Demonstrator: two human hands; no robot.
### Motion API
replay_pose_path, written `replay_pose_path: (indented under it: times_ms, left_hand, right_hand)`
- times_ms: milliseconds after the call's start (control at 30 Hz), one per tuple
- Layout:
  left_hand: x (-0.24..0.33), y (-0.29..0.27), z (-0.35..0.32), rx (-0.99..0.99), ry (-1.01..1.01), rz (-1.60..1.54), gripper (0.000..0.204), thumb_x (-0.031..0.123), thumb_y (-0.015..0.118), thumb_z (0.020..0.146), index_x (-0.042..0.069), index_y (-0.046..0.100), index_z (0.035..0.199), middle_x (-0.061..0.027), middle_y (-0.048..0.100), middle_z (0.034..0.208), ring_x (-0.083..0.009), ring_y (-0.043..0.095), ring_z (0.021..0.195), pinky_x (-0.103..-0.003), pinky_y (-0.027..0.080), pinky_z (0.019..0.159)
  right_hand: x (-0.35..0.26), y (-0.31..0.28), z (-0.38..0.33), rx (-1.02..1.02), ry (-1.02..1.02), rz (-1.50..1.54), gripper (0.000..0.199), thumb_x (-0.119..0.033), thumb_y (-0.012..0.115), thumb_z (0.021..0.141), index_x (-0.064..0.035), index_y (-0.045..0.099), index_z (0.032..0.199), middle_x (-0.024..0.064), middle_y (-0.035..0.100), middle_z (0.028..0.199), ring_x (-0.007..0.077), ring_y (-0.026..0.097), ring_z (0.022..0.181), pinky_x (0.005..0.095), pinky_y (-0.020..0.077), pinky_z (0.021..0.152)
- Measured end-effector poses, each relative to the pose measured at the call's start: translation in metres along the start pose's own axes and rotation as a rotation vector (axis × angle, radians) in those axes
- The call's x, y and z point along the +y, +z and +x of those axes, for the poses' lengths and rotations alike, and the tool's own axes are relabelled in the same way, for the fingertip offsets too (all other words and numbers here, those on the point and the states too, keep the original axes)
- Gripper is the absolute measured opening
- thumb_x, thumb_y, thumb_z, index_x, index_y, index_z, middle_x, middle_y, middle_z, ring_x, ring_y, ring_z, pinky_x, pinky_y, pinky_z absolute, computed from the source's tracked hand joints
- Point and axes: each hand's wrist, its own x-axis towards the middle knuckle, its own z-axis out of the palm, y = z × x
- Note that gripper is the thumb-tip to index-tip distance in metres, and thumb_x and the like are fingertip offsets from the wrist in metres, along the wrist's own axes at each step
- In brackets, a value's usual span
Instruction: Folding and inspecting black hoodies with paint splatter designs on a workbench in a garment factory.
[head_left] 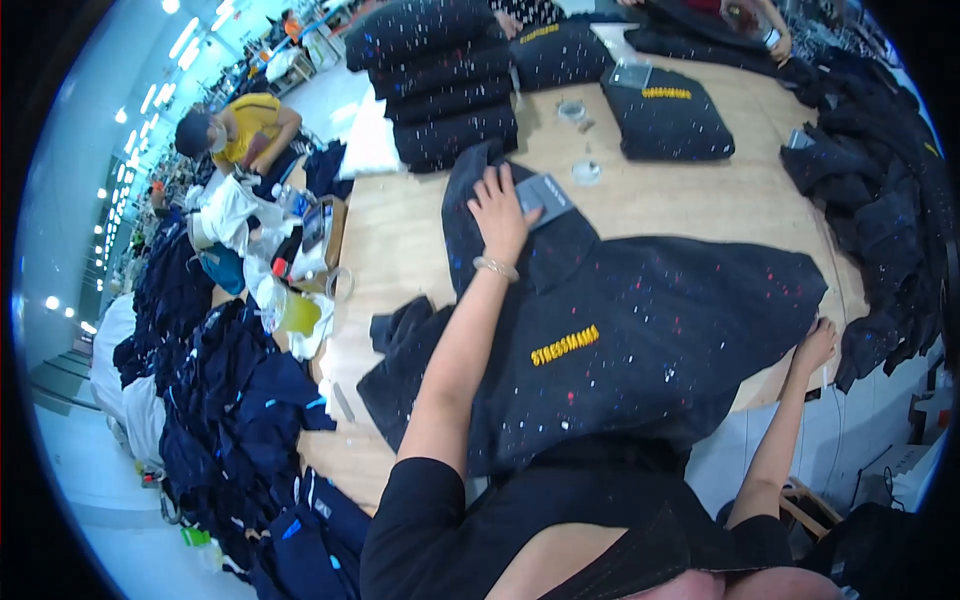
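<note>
Spread over the table in front of me is a black hooded sweatshirt (620, 300), speckled with small coloured dots and bearing a yellow chest print. My left hand (500, 212) lies on its hood with the fingers spread, the thumb beside a grey card tag (545, 200). At the garment's far right corner, my right hand (818, 342) has its fingers closed on the cloth edge; the fingertips are partly hidden.
Folded black garments (450, 110) are stacked at the back left, and another folded one (675, 115) lies at the back. Loose dark clothes crowd the right side (890, 210) and left side (230, 420). A cup of yellow drink (297, 312) stands at the left edge. A co-worker in yellow (255, 125) sits beyond.
</note>
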Motion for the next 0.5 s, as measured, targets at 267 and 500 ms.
replay_pose_path:
  times_ms: [267,500]
  left_hand:
    - [-0.040,0.028,0.048,-0.570,-0.179,-0.297,0.051,0.044,0.077,0.066,0.012,0.067,0.105,-0.0067,0.066,0.102,-0.0287,0.057,0.101,-0.057,0.035,0.091]
    - [-0.061,-0.129,-0.031,-0.642,-0.271,-1.276,0.011,0.012,0.064,0.085,0.001,0.065,0.083,0.0016,0.061,0.074,-0.0044,0.054,0.070,-0.020,0.045,0.063]
  right_hand:
    - [-0.020,-0.011,-0.003,0.115,0.018,-0.019,0.019,-0.022,0.055,0.088,-0.0087,0.054,0.101,0.0073,0.053,0.103,0.0281,0.051,0.102,0.0461,0.0426,0.078]
    - [-0.005,0.001,0.002,0.138,-0.006,-0.095,0.020,-0.024,0.055,0.089,-0.0096,0.056,0.102,0.0086,0.055,0.102,0.0304,0.054,0.099,0.0459,0.0445,0.077]
